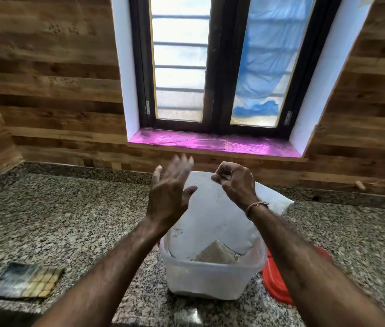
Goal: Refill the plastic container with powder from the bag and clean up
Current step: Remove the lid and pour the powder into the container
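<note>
1. Stands bag [212,215] mouth-down in plastic container [210,277] on granite counter [69,220]; shows powder [217,252] at the bag's low corner, inside the tub.
2. Pinches the bag's raised top edge with right hand [234,182], thumb against curled fingers.
3. Holds left hand [170,197] flat, fingers spread, at the bag's left flank. Blurred, so can't tell whether it touches.
4. Reads as thin, slack film, probably light and near empty. Likely to fold and slip if grabbed mid-panel, so better to take the sealed edge at both corners.
5. Expect fine powder to cling and puff, so tap gently. Looks light and semi-rigid for the container; steady by the rim.
6. Leaves red lid [276,286] just beside the container, right side; checked pad [26,280] well apart, left.
</note>
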